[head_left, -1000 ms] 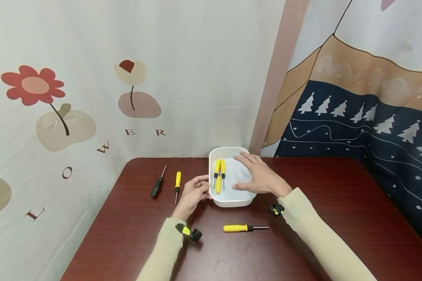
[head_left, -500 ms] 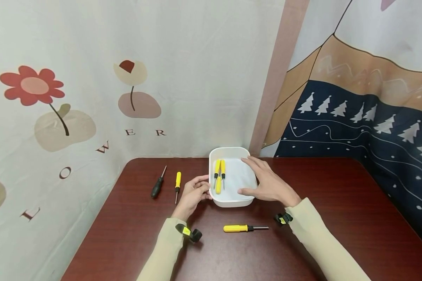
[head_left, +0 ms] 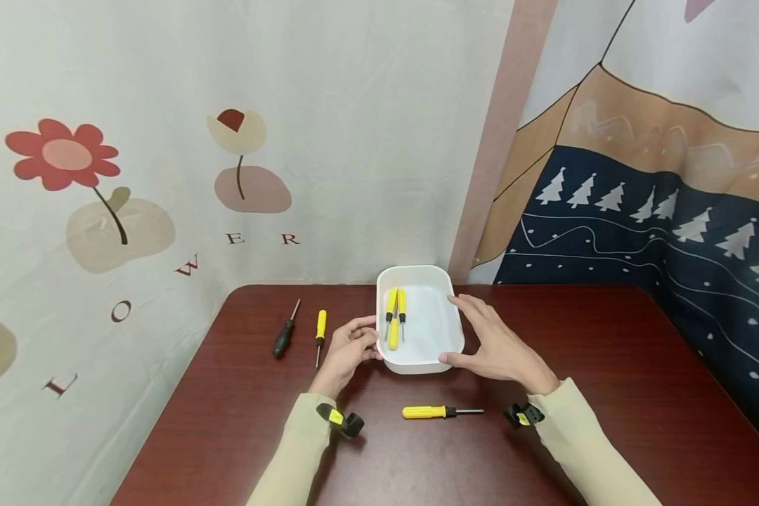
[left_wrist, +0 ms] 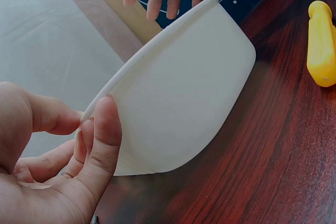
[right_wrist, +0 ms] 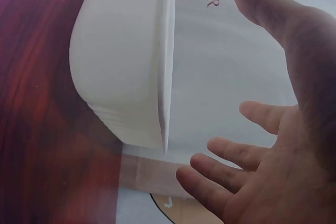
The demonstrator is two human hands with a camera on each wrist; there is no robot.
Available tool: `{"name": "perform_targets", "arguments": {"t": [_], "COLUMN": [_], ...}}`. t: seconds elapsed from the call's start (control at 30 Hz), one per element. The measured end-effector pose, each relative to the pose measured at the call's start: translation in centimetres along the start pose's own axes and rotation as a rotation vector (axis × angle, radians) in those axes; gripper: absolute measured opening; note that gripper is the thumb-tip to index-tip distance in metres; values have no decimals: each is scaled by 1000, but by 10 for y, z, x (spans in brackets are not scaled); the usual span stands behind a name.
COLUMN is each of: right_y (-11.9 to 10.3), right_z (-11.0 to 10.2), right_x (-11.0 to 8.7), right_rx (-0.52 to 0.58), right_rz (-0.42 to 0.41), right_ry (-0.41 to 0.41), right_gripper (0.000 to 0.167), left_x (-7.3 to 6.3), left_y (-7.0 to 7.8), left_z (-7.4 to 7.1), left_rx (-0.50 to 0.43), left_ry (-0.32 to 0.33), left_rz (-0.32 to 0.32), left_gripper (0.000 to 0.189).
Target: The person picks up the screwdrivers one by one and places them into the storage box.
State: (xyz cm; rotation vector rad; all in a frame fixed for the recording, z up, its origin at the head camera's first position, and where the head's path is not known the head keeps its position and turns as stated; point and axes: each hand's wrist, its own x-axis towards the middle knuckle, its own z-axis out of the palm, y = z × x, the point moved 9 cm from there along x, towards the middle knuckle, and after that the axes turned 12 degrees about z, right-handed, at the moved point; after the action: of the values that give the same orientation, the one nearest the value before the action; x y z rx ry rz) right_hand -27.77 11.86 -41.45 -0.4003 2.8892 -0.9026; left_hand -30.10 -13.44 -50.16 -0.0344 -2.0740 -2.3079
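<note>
A white plastic box (head_left: 430,367) stands on the table with three yellow-handled screwdrivers (head_left: 393,333) lying along its left side. My left hand (head_left: 346,351) pinches the box's left rim; in the left wrist view its thumb (left_wrist: 107,121) lies against the outer wall. Fingers spread, my right hand (head_left: 496,344) hovers at the box's right rim. The right wrist view shows that hand's palm and fingers (right_wrist: 231,153) apart from the box wall (right_wrist: 121,56), holding nothing. Another yellow screwdriver (head_left: 425,412) lies crosswise in front of the box, between the forearms.
Left of the box, a yellow screwdriver (head_left: 320,327) and a black-handled screwdriver (head_left: 282,339) lie on the dark red wooden table (head_left: 582,330). A printed curtain (head_left: 354,140) hangs right behind the table's far edge.
My right hand has moved right and slightly towards me, from over the box's inside to its right rim. The left hand and the screwdrivers have stayed put.
</note>
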Motion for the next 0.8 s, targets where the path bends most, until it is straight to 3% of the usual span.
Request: {"name": "perform_targets", "arguments": {"t": [0.8], "right_y": [-12], "right_z": [7], "right_x": [-46], "right_rx": [46], "right_rz": [-82], "right_ry": [-50], "right_gripper": [91], "left_x": [-1], "left_y": [0], "left_z": [-1], "left_rx": [11], "left_ry": [-8], "left_rz": [-16], "left_gripper": [41]}}
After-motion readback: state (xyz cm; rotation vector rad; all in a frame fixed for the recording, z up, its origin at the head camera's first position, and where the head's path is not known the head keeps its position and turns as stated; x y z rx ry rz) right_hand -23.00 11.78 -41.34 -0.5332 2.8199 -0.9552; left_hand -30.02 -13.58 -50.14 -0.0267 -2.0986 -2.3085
